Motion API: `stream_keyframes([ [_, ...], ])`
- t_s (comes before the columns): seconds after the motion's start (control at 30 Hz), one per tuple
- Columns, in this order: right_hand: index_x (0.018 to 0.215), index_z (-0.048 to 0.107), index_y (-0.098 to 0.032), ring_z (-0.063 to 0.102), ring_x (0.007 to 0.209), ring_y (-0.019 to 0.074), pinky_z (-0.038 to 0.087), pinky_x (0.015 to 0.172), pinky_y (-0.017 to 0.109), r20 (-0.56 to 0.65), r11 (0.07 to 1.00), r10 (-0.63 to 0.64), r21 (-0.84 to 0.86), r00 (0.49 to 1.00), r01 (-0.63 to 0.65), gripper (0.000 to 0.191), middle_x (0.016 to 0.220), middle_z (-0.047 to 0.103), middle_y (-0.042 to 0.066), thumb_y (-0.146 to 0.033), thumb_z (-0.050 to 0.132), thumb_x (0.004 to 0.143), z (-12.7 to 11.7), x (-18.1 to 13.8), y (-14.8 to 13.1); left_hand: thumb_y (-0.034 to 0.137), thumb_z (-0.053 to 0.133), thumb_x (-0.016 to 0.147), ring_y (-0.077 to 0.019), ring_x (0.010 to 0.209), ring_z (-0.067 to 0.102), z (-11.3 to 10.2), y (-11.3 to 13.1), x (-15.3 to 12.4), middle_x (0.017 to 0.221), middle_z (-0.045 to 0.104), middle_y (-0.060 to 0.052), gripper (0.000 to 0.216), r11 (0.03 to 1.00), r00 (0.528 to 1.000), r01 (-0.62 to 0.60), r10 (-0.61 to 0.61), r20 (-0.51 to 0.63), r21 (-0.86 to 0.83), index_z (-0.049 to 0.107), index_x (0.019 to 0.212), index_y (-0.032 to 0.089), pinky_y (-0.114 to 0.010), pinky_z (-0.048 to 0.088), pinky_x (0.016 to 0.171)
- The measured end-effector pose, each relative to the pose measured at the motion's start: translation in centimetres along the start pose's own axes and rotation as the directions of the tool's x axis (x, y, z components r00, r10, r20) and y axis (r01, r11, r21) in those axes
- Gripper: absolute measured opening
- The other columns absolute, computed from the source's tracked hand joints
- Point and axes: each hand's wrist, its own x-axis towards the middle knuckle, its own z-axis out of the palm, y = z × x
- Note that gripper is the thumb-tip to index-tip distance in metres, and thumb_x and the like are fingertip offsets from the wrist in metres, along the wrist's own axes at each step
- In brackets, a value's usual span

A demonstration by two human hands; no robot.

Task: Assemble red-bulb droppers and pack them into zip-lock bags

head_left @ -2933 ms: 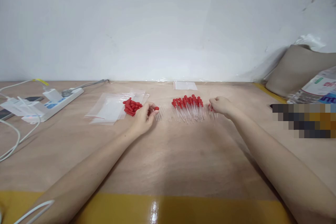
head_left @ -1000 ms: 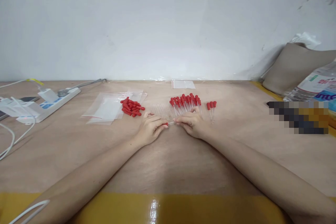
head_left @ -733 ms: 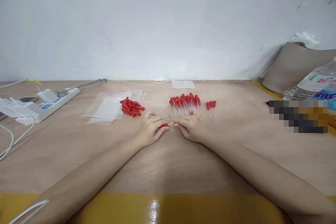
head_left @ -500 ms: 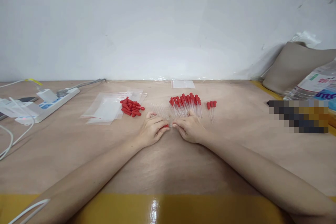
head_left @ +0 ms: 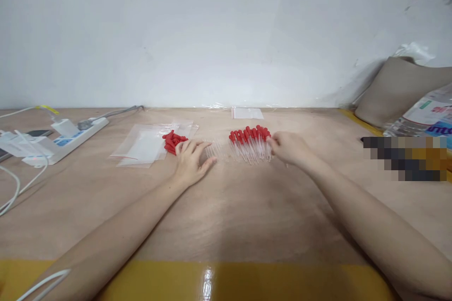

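Note:
My left hand [head_left: 190, 159] lies flat on the table with fingers spread, its fingertips touching a small pile of red rubber bulbs [head_left: 171, 141]. Right beside its thumb lie several clear glass tubes [head_left: 213, 149]. A fan of finished droppers with red bulbs [head_left: 249, 142] sits in the middle. My right hand [head_left: 287, 147] is just to the right of that fan with its fingers curled, seemingly pinching one dropper, and it covers the small separate group of droppers there.
Clear zip bags [head_left: 143, 145] lie left of the bulbs and a small one [head_left: 247, 113] by the wall. A power strip with chargers and cables [head_left: 60, 141] is at far left. A plastic bottle [head_left: 427, 115] and beige cushion [head_left: 399, 87] are at right.
The hands were together at the centre, pushing a red bulb onto a tube. They have parted: the left went back-left to the bulb pile, the right went right with the dropper.

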Motion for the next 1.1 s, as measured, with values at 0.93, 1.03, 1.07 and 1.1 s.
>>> stream_keyframes([
  [0.93,0.065,0.056,-0.019,0.055,0.063,0.0160,0.034,0.052,0.024,-0.064,0.975,0.216,0.058,0.974,-0.213,0.019,0.071,0.063,0.005,-0.036,0.050,0.069,3.5,2.4,4.7,0.039,0.053,0.079,-0.0248,0.096,0.047,0.3,-0.8,0.1,0.097,0.059,-0.007,0.020,0.990,0.994,0.102,-0.099,-0.037,0.100,0.061,0.089,0.023,-0.046,0.021,0.087],
  [1.03,0.065,0.055,-0.020,0.054,0.062,0.0158,0.033,0.053,0.024,-0.018,0.965,0.253,0.076,0.967,-0.251,0.015,0.070,0.062,0.004,-0.034,0.052,0.067,3.5,2.5,4.6,0.038,0.053,0.079,-0.0252,0.097,0.047,0.3,-0.8,0.1,0.097,0.059,-0.007,0.020,0.991,0.994,0.105,-0.102,-0.029,0.084,0.061,0.089,0.023,-0.046,0.020,0.087],
  [1.07,0.066,0.055,-0.020,0.054,0.062,0.0160,0.034,0.053,0.024,-0.003,0.960,0.269,0.076,0.963,-0.268,0.014,0.069,0.062,0.004,-0.034,0.052,0.066,3.5,2.5,4.5,0.038,0.053,0.079,-0.0254,0.097,0.047,0.3,-0.8,0.1,0.097,0.059,-0.007,0.020,0.991,0.994,0.106,-0.104,-0.024,0.082,0.061,0.089,0.023,-0.046,0.020,0.087],
  [1.1,0.067,0.055,-0.020,0.054,0.062,0.0162,0.034,0.053,0.025,0.011,0.956,0.285,0.076,0.959,-0.285,0.014,0.069,0.062,0.003,-0.034,0.053,0.065,3.4,2.6,4.5,0.039,0.053,0.078,-0.0255,0.097,0.047,0.3,-0.8,0.1,0.097,0.059,-0.007,0.021,0.991,0.994,0.107,-0.106,-0.022,0.083,0.061,0.089,0.023,-0.046,0.020,0.087],
])
